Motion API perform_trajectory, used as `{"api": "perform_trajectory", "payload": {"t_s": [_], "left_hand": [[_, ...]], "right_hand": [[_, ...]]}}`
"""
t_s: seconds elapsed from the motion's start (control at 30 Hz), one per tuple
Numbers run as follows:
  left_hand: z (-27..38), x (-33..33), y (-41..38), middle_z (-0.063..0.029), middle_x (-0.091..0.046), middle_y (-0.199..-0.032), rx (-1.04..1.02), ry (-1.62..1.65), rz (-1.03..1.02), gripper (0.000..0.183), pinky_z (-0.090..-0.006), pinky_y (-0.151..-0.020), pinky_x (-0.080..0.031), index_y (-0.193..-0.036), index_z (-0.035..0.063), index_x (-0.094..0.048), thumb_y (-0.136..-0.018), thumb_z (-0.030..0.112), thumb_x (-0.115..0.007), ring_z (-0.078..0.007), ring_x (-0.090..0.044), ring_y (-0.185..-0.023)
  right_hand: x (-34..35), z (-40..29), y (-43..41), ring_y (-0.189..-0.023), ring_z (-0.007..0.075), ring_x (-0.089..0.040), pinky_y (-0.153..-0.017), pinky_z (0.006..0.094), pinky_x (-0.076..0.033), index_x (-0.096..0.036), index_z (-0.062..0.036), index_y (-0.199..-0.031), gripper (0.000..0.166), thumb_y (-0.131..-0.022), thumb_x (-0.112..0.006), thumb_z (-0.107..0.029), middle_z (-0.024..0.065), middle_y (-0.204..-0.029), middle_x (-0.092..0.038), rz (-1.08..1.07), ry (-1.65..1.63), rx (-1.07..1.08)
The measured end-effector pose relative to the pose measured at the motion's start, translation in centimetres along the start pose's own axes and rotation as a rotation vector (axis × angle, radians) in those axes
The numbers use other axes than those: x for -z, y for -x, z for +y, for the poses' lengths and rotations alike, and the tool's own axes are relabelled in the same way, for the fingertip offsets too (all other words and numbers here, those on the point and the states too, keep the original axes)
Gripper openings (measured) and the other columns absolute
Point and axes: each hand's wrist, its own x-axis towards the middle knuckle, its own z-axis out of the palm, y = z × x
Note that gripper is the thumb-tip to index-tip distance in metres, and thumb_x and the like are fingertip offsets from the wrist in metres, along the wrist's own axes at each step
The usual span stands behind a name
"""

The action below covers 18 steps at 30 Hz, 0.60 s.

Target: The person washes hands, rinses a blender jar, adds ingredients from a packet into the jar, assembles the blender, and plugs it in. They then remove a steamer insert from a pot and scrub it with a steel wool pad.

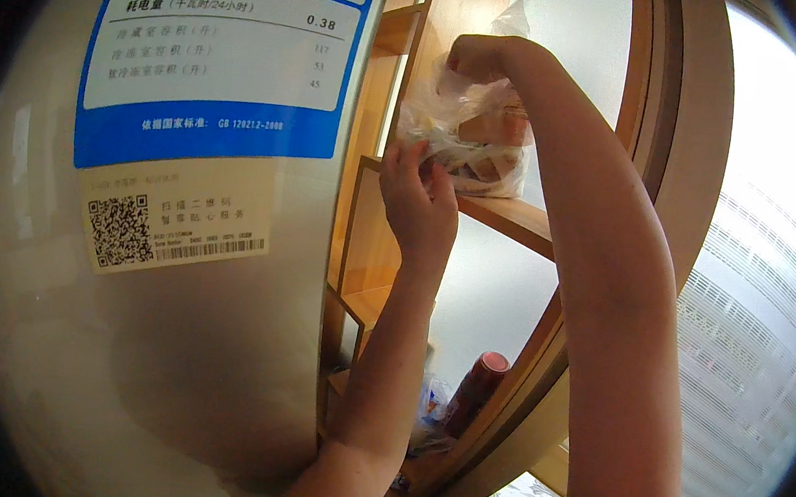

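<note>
A clear plastic bag [477, 128] sits on a wooden shelf [512, 219], with brownish and pale contents that I cannot make out. My right hand [486, 58] is closed around the gathered top of the bag, and a tip of plastic [514, 18] sticks up behind it. Lower down, my left hand [419, 208] is against the bag's near left side. Its fingers are apart and slightly bent, with the fingertips partly hidden by the plastic.
A pale refrigerator side [222, 347] bearing a blue-and-white energy label [216, 59] and a printed sticker [179, 221] stands close on the left. On a lower shelf are a reddish cylindrical container [474, 395] and plastic packaging [434, 398]. A curved wooden frame [691, 131] borders a bright window [760, 277].
</note>
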Motion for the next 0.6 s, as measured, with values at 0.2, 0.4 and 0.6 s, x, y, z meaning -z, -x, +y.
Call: {"api": "perform_trajectory", "payload": {"t_s": [0.2, 0.4, 0.6], "left_hand": [[-0.8, 0.5, -0.2, -0.0172, -0.051, -0.119, -0.035, -0.015, -0.033, 0.022, -0.0339, -0.085, -0.05, -0.106, -0.0006, -0.06, -0.087, 0.01, -0.058, -0.0257, -0.059, -0.1], [-1.6, 0.1, 0.5, -0.0158, -0.053, -0.122, -0.096, -0.067, 0.009, 0.022, -0.0372, -0.091, -0.048, -0.106, 0.0038, -0.061, -0.088, 0.017, -0.06, -0.0276, -0.057, -0.105], [-1.3, 0.3, 1.0, -0.0191, -0.051, -0.125, -0.16, -0.119, 0.026, 0.02, -0.0358, -0.089, -0.048, -0.105, 0.0, -0.061, -0.088, 0.01, -0.057, -0.029, -0.055, -0.108]], "right_hand": [[-2.9, 0.7, 2.2, -0.093, 0.0257, -0.061, -0.081, 0.0354, -0.049, -0.065, -0.0067, -0.103, 0.045, -0.067, -0.076, -0.031, 0.0091, -0.104, -0.065, 0.017, -0.153, -0.285], [-3.1, -1.4, 6.1, -0.1, 0.0236, -0.061, -0.085, 0.0296, -0.05, -0.056, -0.0062, -0.118, 0.051, -0.07, -0.075, -0.014, 0.0131, -0.127, -0.055, 0.047, -0.166, -0.282], [-4.6, -1.5, 7.6, -0.101, 0.023, -0.061, -0.085, 0.0306, -0.05, -0.058, -0.0053, -0.113, 0.049, -0.067, -0.075, -0.01, 0.013, -0.121, -0.058, 0.198, 0.147, -0.052]]}}
